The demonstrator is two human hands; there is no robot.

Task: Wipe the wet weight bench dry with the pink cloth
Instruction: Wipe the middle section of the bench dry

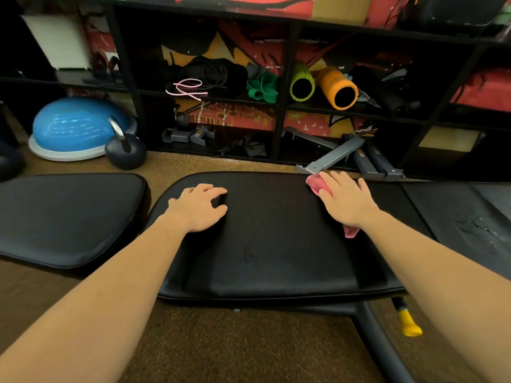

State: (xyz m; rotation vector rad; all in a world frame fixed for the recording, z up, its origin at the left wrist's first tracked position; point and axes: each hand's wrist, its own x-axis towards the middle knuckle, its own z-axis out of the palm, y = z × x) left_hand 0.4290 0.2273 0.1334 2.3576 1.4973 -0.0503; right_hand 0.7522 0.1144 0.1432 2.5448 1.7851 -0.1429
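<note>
The black padded weight bench seat point(276, 244) fills the middle of the head view. My right hand point(345, 201) lies flat on the pink cloth point(316, 184) near the seat's far right corner, fingers straight; the cloth shows past my fingertips and again under my wrist. My left hand point(200, 207) rests palm down on the seat's far left part, fingers spread. To the right, the bench's back pad point(464, 214) carries wet streaks and droplets.
A second black pad point(69, 217) lies on the brown carpet at left. Beyond stand a black kettlebell point(125, 150), a blue balance dome point(74, 128) and black shelves point(282, 106) with foam rollers and bands. A yellow-tipped handle point(409, 324) sticks out under the bench.
</note>
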